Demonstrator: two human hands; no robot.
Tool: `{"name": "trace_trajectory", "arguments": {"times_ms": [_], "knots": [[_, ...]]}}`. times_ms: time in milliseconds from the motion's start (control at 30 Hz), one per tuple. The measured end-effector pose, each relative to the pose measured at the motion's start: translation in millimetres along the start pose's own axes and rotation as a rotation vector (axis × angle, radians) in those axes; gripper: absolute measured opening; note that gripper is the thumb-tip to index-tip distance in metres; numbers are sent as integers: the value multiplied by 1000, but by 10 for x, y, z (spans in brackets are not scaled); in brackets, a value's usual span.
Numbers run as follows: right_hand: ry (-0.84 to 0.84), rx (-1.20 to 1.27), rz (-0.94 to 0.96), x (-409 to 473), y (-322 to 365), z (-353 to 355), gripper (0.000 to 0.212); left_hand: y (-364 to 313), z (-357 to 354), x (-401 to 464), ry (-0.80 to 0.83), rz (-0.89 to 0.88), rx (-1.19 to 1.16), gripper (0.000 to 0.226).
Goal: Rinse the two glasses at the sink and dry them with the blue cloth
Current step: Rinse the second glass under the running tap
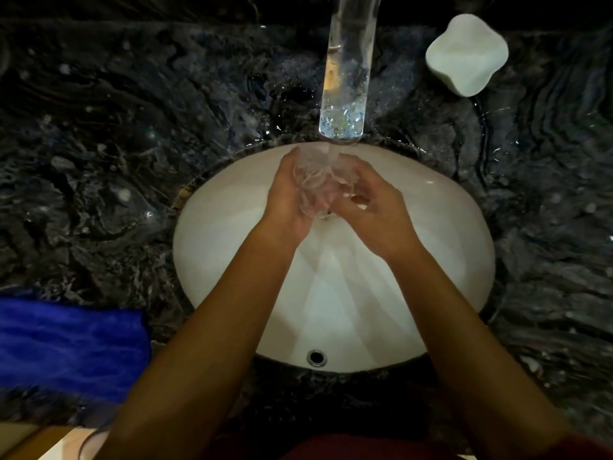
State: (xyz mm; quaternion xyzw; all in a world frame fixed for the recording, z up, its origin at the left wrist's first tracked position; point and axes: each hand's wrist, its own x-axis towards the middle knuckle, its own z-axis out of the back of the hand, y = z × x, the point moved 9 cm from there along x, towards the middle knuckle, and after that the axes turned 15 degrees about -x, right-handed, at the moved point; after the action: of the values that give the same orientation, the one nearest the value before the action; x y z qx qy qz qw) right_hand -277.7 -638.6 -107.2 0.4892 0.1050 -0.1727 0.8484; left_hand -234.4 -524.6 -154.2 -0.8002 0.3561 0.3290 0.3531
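head view | 1 camera | looks steeply down | close over sink (212, 234)

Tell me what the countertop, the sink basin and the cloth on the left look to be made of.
Countertop: looks like polished dark stone, perhaps marble or granite, with pale swirling veins and wet glints. Sink basin: smooth glossy white, probably glazed ceramic, though the picture cannot confirm it. Blue cloth: soft fuzzy fabric, possibly microfibre, with a napped surface; it is blurred.

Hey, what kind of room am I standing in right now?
Probably a bathroom, at a vanity: a white oval basin set under a dark marble counter, a chrome tap above it, and a white soap bar beside it.
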Motion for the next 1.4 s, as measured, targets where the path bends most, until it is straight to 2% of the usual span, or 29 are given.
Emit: {"name": "trace_trajectory", "arguments": {"times_ms": [67,133,200,267,367,433,500,567,600,667,767,833,1000,1133,1233,1300,1367,1400], "knots": [[-75,-191,-50,132,41,58,37,46,33,-19,-44,9,65,62],[-60,-395,-140,320,29,84,29,82,72,-33,-64,5,124,57],[37,-351,-198,481,-3,73,18,64,109,-34,-36,-10,199,53],[135,-222,-226,559,-25,26,22,39,117,-51,9,12,246,48],[194,-98,-306,533,-122,-41,26,-26,126,-45,40,15,224,42],[132,-92,-345,460,-205,6,20,-38,112,-29,27,5,190,43],[-58,-35,-344,311,-240,183,16,-56,120,-13,-50,-17,170,50],[-245,15,-243,81,-125,324,22,-84,156,12,-107,-37,170,50],[-266,-9,-167,-32,-17,324,28,-86,159,20,-124,-38,184,50],[-128,-27,-91,-141,103,141,40,-67,153,35,-133,-36,227,49],[103,-80,-136,-45,86,-104,44,-89,95,31,-96,-89,341,46],[125,-71,-182,155,70,-118,40,-123,95,19,-109,-123,389,45],[161,249,-286,484,65,-187,35,-272,66,58,-112,-191,517,31],[237,311,-334,376,-31,-284,27,-287,132,74,-86,-181,560,37],[247,81,-197,324,19,-243,15,-176,147,95,-1,-28,541,42],[290,-241,48,284,215,-222,13,-121,148,118,21,67,446,59],[343,-607,323,177,380,-335,21,-115,183,165,2,117,367,63],[372,-707,407,110,413,-386,29,-103,193,184,-13,142,331,61]]}}
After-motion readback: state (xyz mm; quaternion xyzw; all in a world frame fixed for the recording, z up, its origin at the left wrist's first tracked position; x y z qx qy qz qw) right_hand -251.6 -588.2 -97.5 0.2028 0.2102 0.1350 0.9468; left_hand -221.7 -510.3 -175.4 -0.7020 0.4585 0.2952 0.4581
